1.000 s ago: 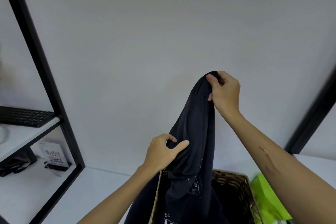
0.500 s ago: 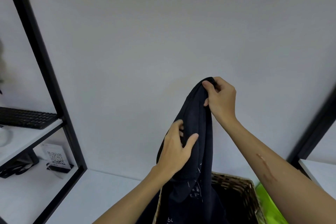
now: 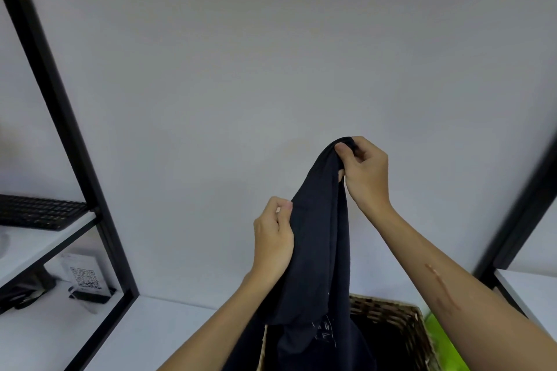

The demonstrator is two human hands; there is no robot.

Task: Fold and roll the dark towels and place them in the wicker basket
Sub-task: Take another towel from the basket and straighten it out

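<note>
A dark towel with faint white print near its lower part hangs in the air in front of the white wall. My right hand pinches its top edge, held highest. My left hand grips the cloth's left edge lower down. The towel's bottom drapes over and into the wicker basket, which stands at the lower middle; its inside looks dark and its contents cannot be made out.
A black metal shelf frame stands at the left, with a black keyboard on its white shelf and a QR-code sign below. A green object lies right of the basket. Another black post rises at the right.
My left hand has slid up the towel's left edge, from a bunched grip low down to a pinch higher up. My right hand keeps holding the top.
</note>
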